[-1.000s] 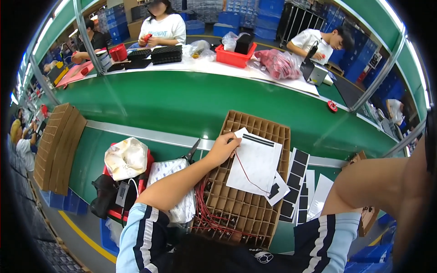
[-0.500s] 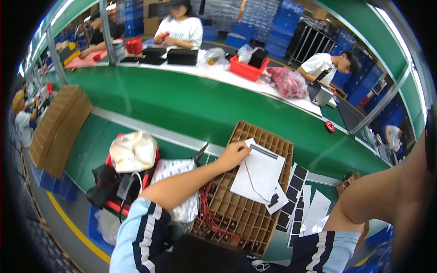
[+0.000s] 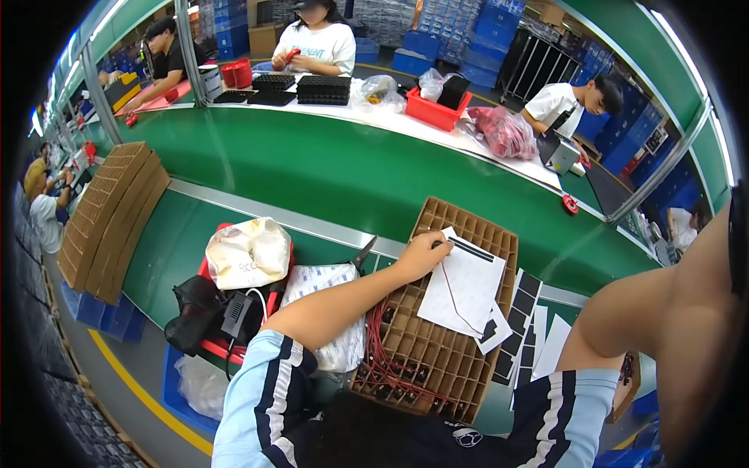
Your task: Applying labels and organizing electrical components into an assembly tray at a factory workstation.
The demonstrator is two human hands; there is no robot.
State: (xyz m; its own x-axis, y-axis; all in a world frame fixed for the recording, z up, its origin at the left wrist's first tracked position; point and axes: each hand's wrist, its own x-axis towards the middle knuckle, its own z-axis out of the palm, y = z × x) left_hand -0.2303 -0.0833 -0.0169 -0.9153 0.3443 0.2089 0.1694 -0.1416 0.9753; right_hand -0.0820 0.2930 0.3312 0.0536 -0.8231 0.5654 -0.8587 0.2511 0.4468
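Note:
My left hand (image 3: 421, 253) reaches out over a brown cardboard divider tray (image 3: 437, 366). It rests at the top left corner of a white sheet (image 3: 468, 292) lying on that tray. Its fingers are closed on the end of a thin red wire (image 3: 452, 300) that curves down across the sheet. A short black strip (image 3: 472, 248) lies on the sheet just right of the fingers. Several red wires (image 3: 382, 351) sit in the tray's left cells. My right forearm (image 3: 671, 327) is raised at the right edge, and its hand is out of view.
Black-and-white label sheets (image 3: 530, 320) lie right of the tray. On its left are a printed sheet (image 3: 328, 288), black scissors (image 3: 363, 253) and a red basket (image 3: 234, 347) holding a white bag (image 3: 248, 253) and a black adapter. Stacked cardboard dividers (image 3: 109, 218) stand far left. People work beyond the green conveyor (image 3: 335, 171).
My left hand stays at the sheet's top left corner. Only the view has shifted a little. My right arm remains raised.

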